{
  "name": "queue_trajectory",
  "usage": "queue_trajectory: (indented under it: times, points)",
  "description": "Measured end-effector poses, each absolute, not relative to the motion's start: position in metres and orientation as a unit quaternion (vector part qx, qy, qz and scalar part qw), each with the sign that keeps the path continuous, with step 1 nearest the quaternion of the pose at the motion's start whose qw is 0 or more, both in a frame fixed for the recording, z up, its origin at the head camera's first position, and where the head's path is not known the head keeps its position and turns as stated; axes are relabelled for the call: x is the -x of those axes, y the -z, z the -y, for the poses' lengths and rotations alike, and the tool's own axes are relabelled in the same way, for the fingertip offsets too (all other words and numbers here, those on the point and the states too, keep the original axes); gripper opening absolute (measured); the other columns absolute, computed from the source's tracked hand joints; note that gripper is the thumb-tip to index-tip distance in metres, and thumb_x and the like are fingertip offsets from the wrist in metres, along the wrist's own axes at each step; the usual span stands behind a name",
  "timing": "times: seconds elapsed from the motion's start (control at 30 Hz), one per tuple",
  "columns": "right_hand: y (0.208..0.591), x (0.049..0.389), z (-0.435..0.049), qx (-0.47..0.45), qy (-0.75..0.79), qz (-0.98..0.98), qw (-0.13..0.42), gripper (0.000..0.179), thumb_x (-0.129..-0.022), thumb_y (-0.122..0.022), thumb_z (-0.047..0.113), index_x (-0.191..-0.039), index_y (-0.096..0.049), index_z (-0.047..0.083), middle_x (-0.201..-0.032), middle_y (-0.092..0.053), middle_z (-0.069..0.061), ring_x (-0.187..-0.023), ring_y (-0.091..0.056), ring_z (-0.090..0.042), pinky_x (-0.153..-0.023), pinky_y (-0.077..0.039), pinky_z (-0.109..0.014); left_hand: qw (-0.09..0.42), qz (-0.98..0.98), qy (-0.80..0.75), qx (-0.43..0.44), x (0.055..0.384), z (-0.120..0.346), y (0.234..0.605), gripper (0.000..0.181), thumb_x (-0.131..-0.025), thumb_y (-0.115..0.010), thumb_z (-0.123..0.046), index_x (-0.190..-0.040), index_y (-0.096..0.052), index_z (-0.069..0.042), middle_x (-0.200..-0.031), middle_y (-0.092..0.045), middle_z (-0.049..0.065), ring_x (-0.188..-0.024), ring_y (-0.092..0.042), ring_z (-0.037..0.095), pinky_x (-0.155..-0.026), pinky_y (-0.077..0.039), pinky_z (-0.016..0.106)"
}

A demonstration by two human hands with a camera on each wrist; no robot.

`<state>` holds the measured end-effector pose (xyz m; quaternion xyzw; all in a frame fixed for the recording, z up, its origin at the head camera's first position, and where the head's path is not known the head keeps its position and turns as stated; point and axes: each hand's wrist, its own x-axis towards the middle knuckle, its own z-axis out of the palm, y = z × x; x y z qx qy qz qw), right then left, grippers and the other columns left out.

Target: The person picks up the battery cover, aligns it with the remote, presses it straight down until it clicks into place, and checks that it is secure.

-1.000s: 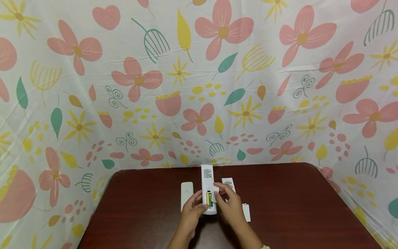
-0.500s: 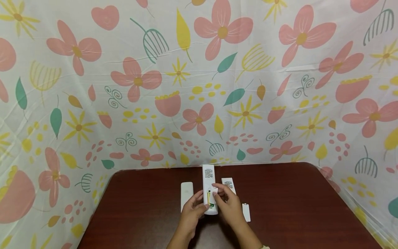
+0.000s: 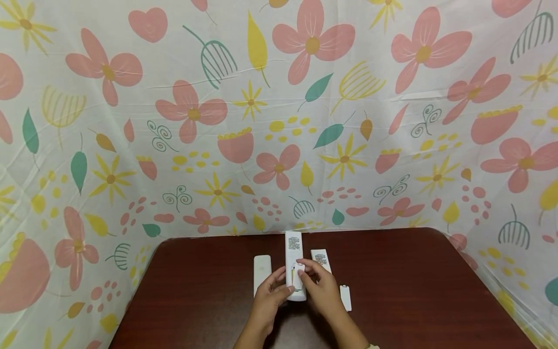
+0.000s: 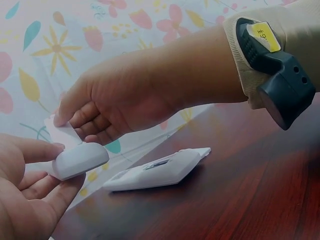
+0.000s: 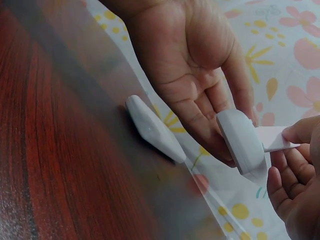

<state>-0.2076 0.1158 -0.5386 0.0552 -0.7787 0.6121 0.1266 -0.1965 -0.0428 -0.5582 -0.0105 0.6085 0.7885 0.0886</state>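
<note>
Left hand [image 3: 271, 294] grips the remote [image 3: 294, 242]; right hand [image 3: 323, 289] pinches a cover [image 3: 300, 281] over it, seemingly mid-fitting, needing careful alignment.

In the head view's lower centre, print on the held remote [image 3: 294, 254] is too small to read; the cover [image 3: 299, 282] hides part of its battery slot [image 3: 293, 275]. The right hand [image 3: 324, 290] hides much of the second remote [image 3: 320, 255]. The bottom edge cuts off the table [image 3: 414, 291]; the left wrist view's left edge cuts off the left hand [image 4: 27, 200].
</note>
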Motion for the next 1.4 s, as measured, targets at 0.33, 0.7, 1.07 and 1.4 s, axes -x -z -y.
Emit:
queue_trajectory:
  times: [0.33,0.7,1.07,1.4]
  points:
    - [0.536,0.2074,-0.1167,-0.031,-0.638,0.763,0.1,0.024,-0.092,-0.072,0.009,-0.115,-0.074,0.013,-0.089,-0.068,-0.006,-0.073,-0.055,-0.007,-0.065,-0.046,-0.021,0.095,-0.604,-0.791,0.008,0.198,0.0433,0.5598,0.065,-0.088,-0.073,-0.007,-0.147,-0.049,-0.001,-0.146,-0.055,0.021,-0.115,-0.066,0.019,-0.088,-0.055,0.027]
    - [0.5369,0.2096,-0.1196,-0.031,-0.658,0.747,0.086,0.023,-0.092,-0.072,0.013,-0.115,-0.074,0.012,-0.09,-0.072,-0.009,-0.078,-0.061,-0.007,-0.07,-0.049,-0.021,0.101,-0.597,-0.796,0.011,0.1976,0.0432,0.5598,0.066,-0.087,-0.075,-0.007,-0.147,-0.049,-0.001,-0.145,-0.055,0.02,-0.112,-0.067,0.017,-0.086,-0.055,0.027]
    - [0.5372,0.2095,-0.1194,-0.021,-0.658,0.749,0.074,0.023,-0.092,-0.073,0.013,-0.115,-0.075,0.012,-0.091,-0.071,-0.009,-0.079,-0.061,-0.007,-0.07,-0.049,-0.021,0.1,-0.594,-0.798,0.015,0.1983,0.0436,0.5594,0.066,-0.087,-0.076,-0.008,-0.147,-0.049,-0.001,-0.145,-0.056,0.02,-0.112,-0.067,0.017,-0.087,-0.056,0.027]
    - [0.5373,0.2098,-0.1185,-0.021,-0.649,0.758,0.066,0.023,-0.093,-0.072,0.015,-0.116,-0.075,0.015,-0.093,-0.07,-0.007,-0.08,-0.061,-0.008,-0.072,-0.049,-0.021,0.102,-0.595,-0.797,0.012,0.1982,0.0443,0.5591,0.066,-0.088,-0.075,-0.009,-0.148,-0.049,-0.002,-0.146,-0.055,0.019,-0.113,-0.067,0.017,-0.086,-0.056,0.026]
